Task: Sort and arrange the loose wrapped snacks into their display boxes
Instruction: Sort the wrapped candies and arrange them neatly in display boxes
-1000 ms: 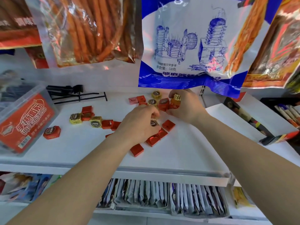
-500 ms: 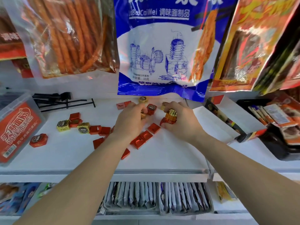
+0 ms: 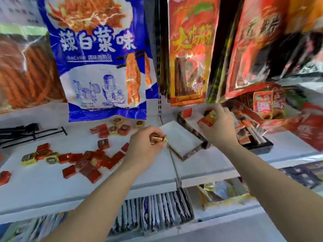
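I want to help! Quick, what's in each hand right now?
Left hand: closed, holding shiny brown-gold snacks.
Right hand: closed, holding red and gold snacks.

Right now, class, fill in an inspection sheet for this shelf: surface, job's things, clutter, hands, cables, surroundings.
Surface: white shelf, seam down the middle.
Job's things: red and gold snacks loose at left; black box at right, partly filled.
Clutter: black hooks lying far left.
Hands: left hand grips a gold-tipped snack; right hand holds a red snack at the box.
Cables: nothing seen.
Surroundings: blue bag and red bags hang above; packets stand below.
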### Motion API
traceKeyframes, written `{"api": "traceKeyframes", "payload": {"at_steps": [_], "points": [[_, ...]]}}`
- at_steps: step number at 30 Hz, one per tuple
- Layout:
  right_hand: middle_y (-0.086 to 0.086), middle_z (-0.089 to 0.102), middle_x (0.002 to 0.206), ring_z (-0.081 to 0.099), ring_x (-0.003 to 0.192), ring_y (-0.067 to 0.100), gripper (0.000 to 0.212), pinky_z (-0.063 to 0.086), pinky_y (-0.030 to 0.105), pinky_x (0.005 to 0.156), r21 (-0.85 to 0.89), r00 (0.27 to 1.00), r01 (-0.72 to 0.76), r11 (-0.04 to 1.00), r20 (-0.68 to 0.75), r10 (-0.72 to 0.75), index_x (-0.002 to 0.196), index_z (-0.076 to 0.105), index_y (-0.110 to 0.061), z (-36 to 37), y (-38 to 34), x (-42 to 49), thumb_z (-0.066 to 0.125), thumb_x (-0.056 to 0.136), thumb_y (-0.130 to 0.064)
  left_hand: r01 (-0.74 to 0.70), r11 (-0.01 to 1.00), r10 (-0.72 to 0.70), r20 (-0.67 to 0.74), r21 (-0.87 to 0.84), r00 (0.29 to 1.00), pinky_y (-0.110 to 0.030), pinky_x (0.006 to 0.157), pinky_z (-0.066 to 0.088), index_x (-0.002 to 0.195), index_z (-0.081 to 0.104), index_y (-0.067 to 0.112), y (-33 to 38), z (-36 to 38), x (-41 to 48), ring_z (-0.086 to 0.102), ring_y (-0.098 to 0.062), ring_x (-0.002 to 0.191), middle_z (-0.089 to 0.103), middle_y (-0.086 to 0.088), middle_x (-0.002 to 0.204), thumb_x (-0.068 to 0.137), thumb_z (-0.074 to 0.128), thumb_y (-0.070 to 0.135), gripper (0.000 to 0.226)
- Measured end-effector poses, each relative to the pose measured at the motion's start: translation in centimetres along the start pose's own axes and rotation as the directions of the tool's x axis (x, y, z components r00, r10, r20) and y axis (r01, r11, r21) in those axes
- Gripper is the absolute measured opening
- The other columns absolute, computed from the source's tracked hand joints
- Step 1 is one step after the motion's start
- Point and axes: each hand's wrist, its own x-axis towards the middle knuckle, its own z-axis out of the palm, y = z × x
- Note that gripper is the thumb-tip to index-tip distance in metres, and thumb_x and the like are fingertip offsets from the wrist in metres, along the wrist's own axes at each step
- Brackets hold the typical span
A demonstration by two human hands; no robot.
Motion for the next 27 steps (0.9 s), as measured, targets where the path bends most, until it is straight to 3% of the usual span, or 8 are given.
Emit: {"api": "traceKeyframes", "payload": {"at_steps": [4,8,11,13,16,19,24,27], "points": [[0.015,0.049,0.132,0.048,0.120,0.034,0.062,0.043,0.040,0.090,-0.093,0.972,0.036,0.995,0.236,-0.013,0.144,0.034,-0.016,0.5,2.3,0.6,0.066,0.091,-0.018,0.009,0.999,-0.009,0.002,-0.048,1.000,-0.006,0.063,0.041,0.096,0.069,0.028,3.5,5.4,2.2,0.060,-0.001,0.085,0.068,0.013,0.096,0.081,0.079,0.021,0.019],[0.013,0.050,0.141,0.048,0.127,0.030,0.050,0.045,0.044,0.101,0.023,0.978,0.035,0.999,0.204,-0.039,0.148,0.037,-0.011,-1.3,2.9,0.5,0.047,0.099,-0.015,-0.003,0.997,-0.002,-0.061,-0.077,0.998,-0.006,0.066,0.036,0.103,0.068,0.028,6.1,9.4,5.2,0.057,-0.002,0.090,0.065,0.015,0.100,0.083,0.078,0.021,0.023],[0.009,0.060,0.126,0.057,0.116,0.028,0.038,0.051,0.044,0.091,-0.048,0.973,0.095,0.994,0.215,-0.083,0.135,0.051,-0.016,-2.2,4.1,-0.9,0.045,0.098,-0.019,-0.013,1.000,0.012,-0.050,-0.021,0.999,-0.017,0.077,0.045,0.113,0.066,0.025,6.8,11.7,7.4,0.060,-0.010,0.100,0.065,0.011,0.109,0.082,0.079,0.022,0.033],[0.009,0.062,0.123,0.058,0.113,0.029,0.045,0.052,0.045,0.089,-0.079,0.959,0.092,0.993,0.275,-0.067,0.138,0.051,-0.019,-2.5,4.8,-2.0,0.046,0.093,-0.015,-0.010,0.998,0.012,-0.029,0.055,1.000,-0.032,0.089,0.051,0.121,0.064,0.024,7.0,12.8,8.5,0.060,-0.017,0.107,0.066,0.004,0.117,0.084,0.078,0.026,0.039],[0.008,0.061,0.110,0.058,0.099,0.029,0.040,0.052,0.043,0.078,-0.082,0.952,0.102,0.991,0.296,-0.073,0.130,0.057,-0.023,-3.1,5.3,-2.5,0.045,0.092,-0.013,-0.016,0.979,-0.004,0.101,0.203,0.995,-0.044,0.098,0.049,0.139,0.052,0.021,6.8,13.7,9.3,0.057,-0.027,0.119,0.062,-0.005,0.130,0.090,0.069,0.036,0.054],[0.006,0.062,0.096,0.057,0.091,0.028,0.019,0.046,0.036,0.072,-0.100,0.946,0.130,0.986,0.310,-0.093,0.099,0.066,-0.016,-3.6,5.4,-2.8,0.049,0.093,-0.013,-0.025,0.961,-0.040,0.227,0.277,0.973,-0.044,0.098,0.050,0.140,0.050,0.024,6.2,13.4,8.7,0.058,-0.026,0.119,0.062,-0.005,0.132,0.095,0.059,0.042,0.050],[0.005,0.069,0.089,0.063,0.083,0.030,0.024,0.051,0.035,0.069,-0.286,0.949,0.136,0.949,0.313,-0.042,0.093,0.070,-0.018,-4.6,3.5,-3.8,0.048,0.093,-0.027,-0.145,0.933,0.044,0.295,0.330,0.954,-0.036,0.097,0.049,0.133,0.059,0.026,5.9,11.1,5.6,0.057,-0.022,0.119,0.061,-0.003,0.134,0.096,0.060,0.032,0.038],[0.005,0.068,0.083,0.062,0.078,0.030,0.022,0.049,0.033,0.063,-0.315,0.973,0.165,0.935,0.206,-0.102,0.089,0.069,-0.020,-4.7,1.4,-4.6,0.051,0.091,-0.031,-0.221,0.928,0.125,0.308,0.299,0.943,-0.033,0.103,0.046,0.128,0.062,0.031,5.9,8.5,3.1,0.054,-0.014,0.124,0.058,0.008,0.139,0.093,0.063,0.031,0.035]]}}
